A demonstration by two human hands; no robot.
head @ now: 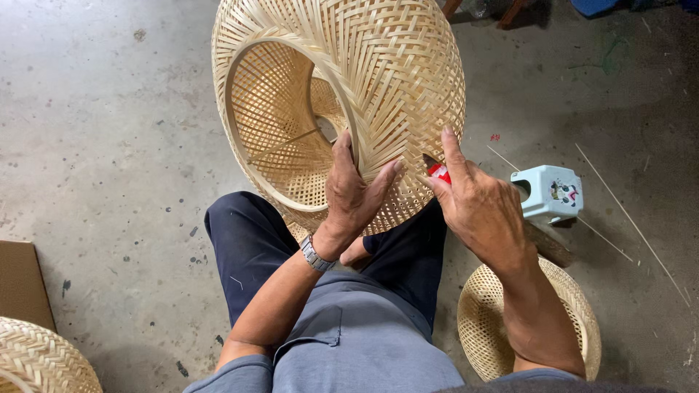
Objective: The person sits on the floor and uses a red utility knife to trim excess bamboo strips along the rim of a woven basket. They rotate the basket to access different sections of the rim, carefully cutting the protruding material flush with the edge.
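Note:
A large round woven bamboo basket shell (378,65) rests on its side against my knees, its open mouth with a pale rim facing left and toward me. My left hand (353,193), a metal watch at its wrist, grips the rim's near edge, thumb on the outer weave. My right hand (477,204) presses against the outer weave at the lower right and holds a small red tool (438,172), mostly hidden by the fingers. I sit with dark trousers (255,247) under the basket.
Concrete floor all round. A small pale blue plastic stool (547,192) stands right of my right hand. Another woven bamboo piece (484,320) lies under my right forearm, a third (36,360) at the bottom left beside a cardboard sheet (22,280). Thin bamboo strips (633,222) lie at right.

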